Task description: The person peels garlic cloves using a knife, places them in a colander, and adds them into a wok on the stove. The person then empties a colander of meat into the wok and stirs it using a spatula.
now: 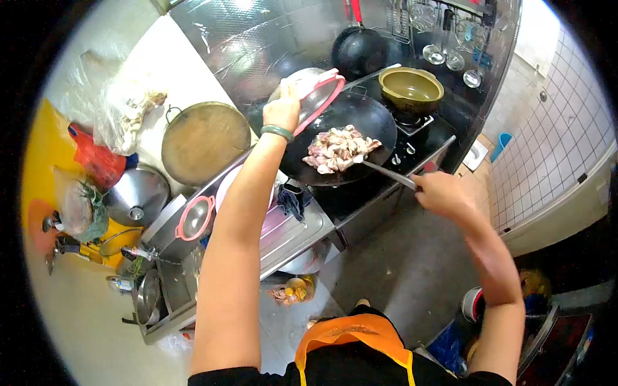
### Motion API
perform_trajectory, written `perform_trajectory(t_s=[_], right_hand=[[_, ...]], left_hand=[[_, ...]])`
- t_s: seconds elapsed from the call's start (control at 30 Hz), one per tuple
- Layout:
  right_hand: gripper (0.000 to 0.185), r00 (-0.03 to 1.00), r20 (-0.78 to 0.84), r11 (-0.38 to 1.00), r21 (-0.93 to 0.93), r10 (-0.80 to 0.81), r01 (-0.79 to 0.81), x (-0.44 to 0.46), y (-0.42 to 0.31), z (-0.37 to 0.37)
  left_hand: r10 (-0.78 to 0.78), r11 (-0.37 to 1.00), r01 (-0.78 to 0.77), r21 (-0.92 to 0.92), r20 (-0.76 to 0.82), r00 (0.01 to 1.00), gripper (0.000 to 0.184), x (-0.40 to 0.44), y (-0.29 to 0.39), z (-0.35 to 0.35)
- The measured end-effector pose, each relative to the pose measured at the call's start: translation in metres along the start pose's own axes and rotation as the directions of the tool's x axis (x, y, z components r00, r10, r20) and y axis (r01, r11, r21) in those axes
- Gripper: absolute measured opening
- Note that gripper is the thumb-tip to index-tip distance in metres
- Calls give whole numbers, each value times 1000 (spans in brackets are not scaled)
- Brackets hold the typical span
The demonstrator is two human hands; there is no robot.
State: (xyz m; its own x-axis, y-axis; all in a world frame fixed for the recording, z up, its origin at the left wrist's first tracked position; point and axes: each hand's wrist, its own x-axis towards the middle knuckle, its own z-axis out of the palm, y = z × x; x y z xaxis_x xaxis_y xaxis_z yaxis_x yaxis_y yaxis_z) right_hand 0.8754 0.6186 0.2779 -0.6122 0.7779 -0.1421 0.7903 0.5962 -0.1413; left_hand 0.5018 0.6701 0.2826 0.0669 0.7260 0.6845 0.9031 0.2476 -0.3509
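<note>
My left hand (283, 110), with a green bangle at the wrist, is closed on the edge of a pink-rimmed strainer (317, 96). The strainer is tilted on its side over the left part of a black wok (380, 132). Pieces of raw-looking pale pink meat (339, 149) lie heaped in the wok. My right hand (444, 192) grips the handle of a metal spatula (391, 174). The spatula's front end reaches into the meat at its right edge, and its tip is partly hidden there.
An olive-coloured pot (412, 90) stands on the burner behind the wok. A round wooden board (206, 143) lies on the left counter. Beside the sink is another pink-rimmed strainer (196, 219). Ladles (434, 54) hang at the back right.
</note>
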Motion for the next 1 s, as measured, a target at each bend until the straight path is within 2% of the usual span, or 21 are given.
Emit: perform_trajectory(t_s=[0.03, 0.13, 0.17, 0.2, 0.23, 0.3, 0.33, 0.37, 0.4, 0.43, 0.47, 0.5, 0.57, 0.63, 0.73, 0.77, 0.83, 0.87, 0.9, 0.97, 1.0], right_hand=[[28, 999, -46, 1000, 3, -13, 13, 24, -3, 23], [26, 994, -113, 1000, 26, -5, 8, 93, -15, 77], [27, 991, -135, 997, 79, 19, -9, 104, -16, 87], [28, 987, -156, 991, 130, 44, -23, 112, -17, 94], [29, 982, -178, 983, 180, 69, -37, 119, -18, 95], [31, 987, -159, 971, 235, -14, 51, 104, -7, 65], [30, 981, -172, 945, 299, -86, 135, 94, 5, 49], [29, 965, -228, 958, 220, -131, 183, 90, 19, 40], [31, 998, -33, 969, 238, -55, 62, 69, 4, 1], [31, 988, -118, 994, 22, -104, 107, 61, 7, -12], [31, 987, -99, 973, -204, -128, 105, 55, 2, -30], [32, 946, -159, 891, -410, -283, 198, 53, 4, -39], [30, 910, -133, 776, -579, -393, 251, 50, -16, -70], [22, 879, -52, 641, -705, -473, 304, 50, -43, -91], [21, 788, -23, 493, -792, -615, 361, 68, -75, -82], [22, 758, -10, 438, -821, -653, 367, 73, -87, -76], [18, 800, 29, 462, -804, -599, 374, 82, -121, -60], [18, 820, 39, 448, -822, -571, 351, 102, -132, -38], [19, 840, 52, 432, -840, -540, 330, 122, -142, -14], [21, 855, 71, 459, -820, -513, 343, 161, -152, 40], [20, 905, 7, 551, -791, -426, 265, 170, -160, 52]], left_hand=[[-53, 997, 52, -49, -30, 998, 45, -7, -7, -5], [-307, 943, 316, -101, 99, 947, 45, -24, -24, -44], [-377, 913, 389, -118, 117, 919, 45, -32, -33, -52], [-480, 839, 518, -167, 221, 849, 45, -38, -40, -69], [-531, 812, 555, -179, 167, 831, 48, -52, -54, -60], [-617, 742, 635, -215, 151, 772, 53, -88, -78, -53], [-675, 699, 666, -260, 69, 735, 36, -106, -87, -50], [-703, 644, 712, -281, 149, 695, 31, -130, -99, -45], [-722, 586, 752, -302, 228, 654, 27, -155, -112, -41], [-729, 525, 789, -320, 308, 611, 25, -176, -118, -42], [-755, 361, 846, -392, 410, 512, 20, -194, -115, -61], [-755, 182, 876, -446, 507, 415, 18, -213, -112, -82], [-674, -241, 828, -506, 701, 232, 13, -276, -120, -88], [-682, -527, 656, -541, 730, 54, 10, -312, -102, -121], [-617, -694, 539, -478, 781, -101, 3, -376, -90, -144], [-581, -726, 518, -453, 807, -109, 6, -394, -84, -152], [-655, -704, 506, -498, 731, -192, 12, -445, -73, -148], [-630, -719, 485, -498, 762, -151, 16, -466, -68, -148], [-620, -735, 493, -465, 756, -211, 19, -454, -58, -166], [-577, -759, 494, -423, 789, -211, 23, -481, -49, -168], [-571, -771, 464, -436, 797, -198, 23, -487, -45, -170]])
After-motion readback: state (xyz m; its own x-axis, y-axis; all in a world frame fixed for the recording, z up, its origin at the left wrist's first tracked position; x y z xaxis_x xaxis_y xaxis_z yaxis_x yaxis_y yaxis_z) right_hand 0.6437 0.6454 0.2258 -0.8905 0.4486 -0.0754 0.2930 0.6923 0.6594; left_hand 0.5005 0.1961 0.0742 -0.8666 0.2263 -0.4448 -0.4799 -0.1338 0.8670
